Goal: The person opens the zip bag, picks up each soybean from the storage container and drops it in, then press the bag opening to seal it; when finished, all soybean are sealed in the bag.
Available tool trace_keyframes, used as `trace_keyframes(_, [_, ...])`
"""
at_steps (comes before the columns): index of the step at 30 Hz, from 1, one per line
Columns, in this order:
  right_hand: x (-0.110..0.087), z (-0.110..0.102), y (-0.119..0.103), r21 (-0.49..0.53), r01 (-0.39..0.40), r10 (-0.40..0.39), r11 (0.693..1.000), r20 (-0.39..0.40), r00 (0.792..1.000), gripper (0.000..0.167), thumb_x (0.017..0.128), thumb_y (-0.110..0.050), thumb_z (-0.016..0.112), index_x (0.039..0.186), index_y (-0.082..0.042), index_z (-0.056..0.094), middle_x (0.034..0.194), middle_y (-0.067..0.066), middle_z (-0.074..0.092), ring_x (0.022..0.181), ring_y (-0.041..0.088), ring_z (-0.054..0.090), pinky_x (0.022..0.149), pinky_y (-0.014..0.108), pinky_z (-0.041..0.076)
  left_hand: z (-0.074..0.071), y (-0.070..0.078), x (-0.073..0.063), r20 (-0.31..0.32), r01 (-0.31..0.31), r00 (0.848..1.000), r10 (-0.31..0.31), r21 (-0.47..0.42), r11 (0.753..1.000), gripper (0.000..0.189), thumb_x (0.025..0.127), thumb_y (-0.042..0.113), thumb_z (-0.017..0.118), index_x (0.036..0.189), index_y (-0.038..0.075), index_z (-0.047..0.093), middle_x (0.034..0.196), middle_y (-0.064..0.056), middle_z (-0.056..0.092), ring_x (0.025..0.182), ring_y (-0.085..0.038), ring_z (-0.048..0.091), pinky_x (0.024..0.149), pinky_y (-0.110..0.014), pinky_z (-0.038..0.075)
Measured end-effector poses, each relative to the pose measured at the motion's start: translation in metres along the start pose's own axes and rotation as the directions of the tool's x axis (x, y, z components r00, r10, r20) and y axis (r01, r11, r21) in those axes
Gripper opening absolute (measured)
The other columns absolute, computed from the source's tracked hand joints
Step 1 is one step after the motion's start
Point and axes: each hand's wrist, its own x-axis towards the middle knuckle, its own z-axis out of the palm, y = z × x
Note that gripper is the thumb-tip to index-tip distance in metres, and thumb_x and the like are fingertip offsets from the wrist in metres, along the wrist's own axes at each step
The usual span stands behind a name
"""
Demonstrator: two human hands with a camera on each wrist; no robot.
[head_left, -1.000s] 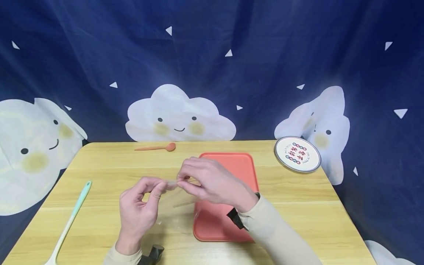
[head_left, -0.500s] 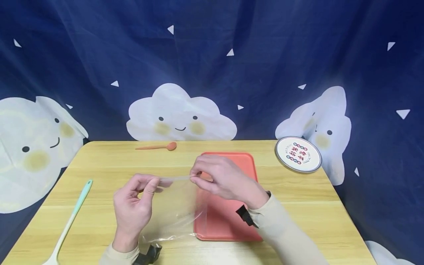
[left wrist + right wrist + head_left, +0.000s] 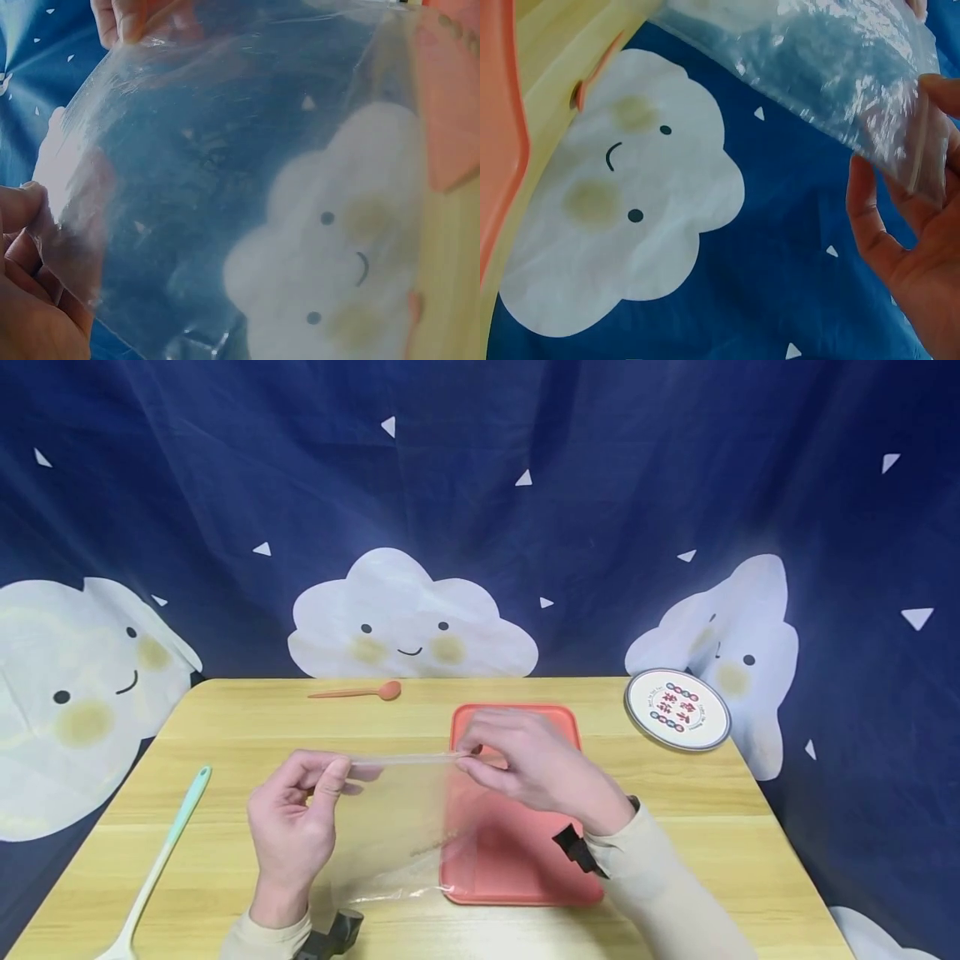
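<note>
A clear plastic zip bag hangs from its top edge between my two hands in the head view. My left hand pinches the left end of that edge between thumb and fingers. At the other end, my right hand pinches the edge. The bag's film spreads taut in the left wrist view, and the backdrop shows through it. In the right wrist view a corner of the bag lies between thumb and fingers. Small brownish marks show through its lower part; whether they are inside or behind, I cannot tell.
A coral tray lies on the wooden table, partly behind the bag and right hand. A coral spoon is at the back. A long mint-handled utensil lies left; its head is cut off. A round printed plate sits back right.
My hands have moved apart, the right one rightward and the left slightly leftward. The bag's top edge has stretched out straight between them, and its film now hangs spread.
</note>
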Motion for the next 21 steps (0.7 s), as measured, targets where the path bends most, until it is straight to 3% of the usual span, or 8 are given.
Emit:
trace_keyframes(6, [-0.01, -0.008, 0.001, 0.0, -0.035, 0.035, 0.999, -0.023, 0.999, 0.007, 0.089, -0.014, 0.07, 0.087, -0.019, 0.065, 0.08, -0.016, 0.056, 0.073, 0.001, 0.052, 0.067, 0.017, 0.044, -0.002, -0.002, 0.0, -0.017, 0.026, 0.999, -0.027, -0.073, 0.997, 0.005, 0.086, -0.024, 0.053, 0.083, -0.021, 0.056, 0.078, -0.019, 0.071, 0.07, -0.017, 0.072, 0.058, -0.021, 0.055])
trace_keyframes(15, [-0.02, -0.014, 0.004, 0.019, -0.041, 0.041, 0.999, -0.016, 0.999, 0.009, 0.09, -0.013, 0.069, 0.085, -0.019, 0.064, 0.08, -0.016, 0.057, 0.074, 0.002, 0.054, 0.068, 0.02, 0.045, -0.006, -0.003, 0.0, -0.024, 0.033, 0.999, -0.036, -0.098, 0.995, 0.006, 0.086, -0.025, 0.051, 0.083, -0.022, 0.056, 0.078, -0.019, 0.071, 0.07, -0.017, 0.072, 0.056, -0.021, 0.055])
trace_keyframes(21, [-0.027, -0.02, 0.002, 0.023, -0.09, 0.09, 0.996, -0.001, 0.996, 0.007, 0.089, -0.014, 0.07, 0.087, -0.019, 0.065, 0.082, -0.017, 0.058, 0.077, 0.002, 0.056, 0.071, 0.023, 0.048, -0.007, -0.003, 0.001, -0.028, 0.042, 0.999, -0.045, -0.105, 0.994, 0.006, 0.086, -0.025, 0.051, 0.082, -0.022, 0.055, 0.077, -0.019, 0.071, 0.067, -0.016, 0.071, 0.055, -0.021, 0.054])
